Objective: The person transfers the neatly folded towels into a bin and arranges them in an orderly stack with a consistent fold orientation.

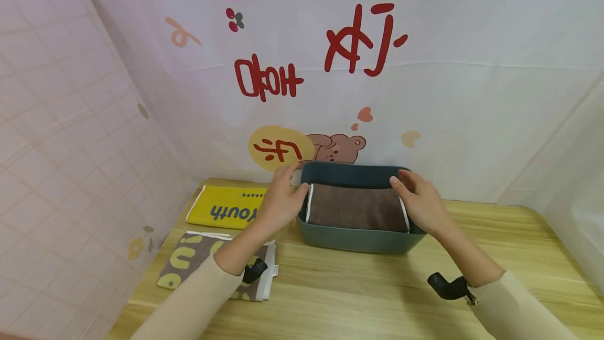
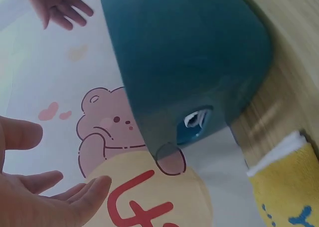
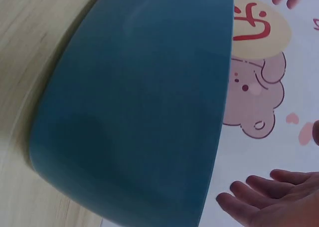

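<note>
A teal plastic bin (image 1: 354, 241) stands against the back wall, and a folded brown towel (image 1: 356, 206) with white edging lies inside it. At the bin's left end is my left hand (image 1: 284, 199), fingers spread and relaxed. The left wrist view shows that hand (image 2: 55, 192) apart from the bin wall (image 2: 184, 52), which has an oval hole with something white behind it. My right hand (image 1: 421, 202) is beside the right end of the bin, thumb over the rim in the head view. In the right wrist view its fingers (image 3: 259, 197) are loosely extended, holding nothing.
Left of the bin lies a folded yellow towel (image 1: 212, 206) with blue lettering. Nearer, partly under my left forearm, is a folded grey-brown towel (image 1: 189, 261) with yellow-green patterns. A printed white sheet (image 1: 462, 93) covers the wall behind the wooden table (image 1: 340, 298).
</note>
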{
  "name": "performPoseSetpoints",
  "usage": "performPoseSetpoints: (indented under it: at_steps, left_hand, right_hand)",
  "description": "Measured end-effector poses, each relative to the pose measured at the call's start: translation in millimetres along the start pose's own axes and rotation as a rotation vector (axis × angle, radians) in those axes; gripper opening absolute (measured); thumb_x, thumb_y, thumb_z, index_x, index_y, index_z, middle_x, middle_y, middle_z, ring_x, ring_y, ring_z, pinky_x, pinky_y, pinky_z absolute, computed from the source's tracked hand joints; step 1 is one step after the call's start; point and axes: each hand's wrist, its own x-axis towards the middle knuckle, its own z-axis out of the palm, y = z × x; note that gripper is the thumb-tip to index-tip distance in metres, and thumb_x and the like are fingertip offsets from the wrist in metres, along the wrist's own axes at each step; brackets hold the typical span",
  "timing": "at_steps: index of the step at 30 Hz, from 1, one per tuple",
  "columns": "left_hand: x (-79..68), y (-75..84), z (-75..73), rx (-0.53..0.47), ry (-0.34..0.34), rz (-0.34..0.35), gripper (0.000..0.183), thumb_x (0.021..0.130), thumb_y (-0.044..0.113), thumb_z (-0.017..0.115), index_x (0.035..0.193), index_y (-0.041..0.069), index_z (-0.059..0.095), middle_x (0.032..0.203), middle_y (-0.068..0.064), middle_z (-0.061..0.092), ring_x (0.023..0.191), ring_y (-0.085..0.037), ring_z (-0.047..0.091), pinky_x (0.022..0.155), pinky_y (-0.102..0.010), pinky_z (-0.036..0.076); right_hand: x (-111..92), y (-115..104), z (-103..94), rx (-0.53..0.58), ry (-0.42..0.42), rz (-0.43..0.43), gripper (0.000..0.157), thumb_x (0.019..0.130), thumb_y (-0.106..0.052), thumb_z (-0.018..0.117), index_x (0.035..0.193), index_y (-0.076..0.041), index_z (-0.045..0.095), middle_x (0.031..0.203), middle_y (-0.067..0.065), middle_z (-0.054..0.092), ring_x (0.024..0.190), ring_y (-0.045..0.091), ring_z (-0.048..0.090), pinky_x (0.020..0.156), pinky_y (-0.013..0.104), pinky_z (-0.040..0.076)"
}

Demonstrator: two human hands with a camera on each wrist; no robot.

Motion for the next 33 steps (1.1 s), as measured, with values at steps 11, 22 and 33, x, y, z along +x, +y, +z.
performPoseSetpoints:
  at_steps: [11,22,33]
  left_hand:
    - [-21.6,-16.7,-15.2,0.139,0.062,0.016,0.058,0.094,0.034,0.055,0.145,0.014,0.035,0.152,-0.003,0.025,0.136,-0.025,0.031,0.106,-0.051,0.03]
    - [-43.6,-37.6,-33.4,0.213,0.108,-0.005,0.068,0.094,0.048,0.05,0.151,0.024,0.022,0.158,0.003,0.003,0.14,-0.034,0.019,0.101,-0.064,0.028]
    - [-65.4,-59.9,-54.4,0.304,0.143,-0.009,0.072,0.094,0.05,0.048,0.151,0.03,0.01,0.156,0.008,-0.006,0.141,-0.037,0.012,0.101,-0.067,0.022]
  right_hand:
    - [-12,-15,18.6,-0.053,0.082,-0.096,0.07,0.095,-0.055,0.041,0.148,-0.011,0.028,0.147,0.016,0.036,0.13,0.04,0.037,0.098,0.06,0.033]
    - [-22,-26,39.1,-0.084,0.128,-0.186,0.069,0.094,-0.05,0.05,0.15,-0.019,0.026,0.15,0.012,0.032,0.134,0.038,0.032,0.1,0.065,0.025]
    - [-29,-53,73.7,-0.078,0.101,-0.308,0.07,0.091,-0.052,0.053,0.149,-0.024,0.027,0.154,0.0,0.025,0.138,0.027,0.027,0.103,0.058,0.029]
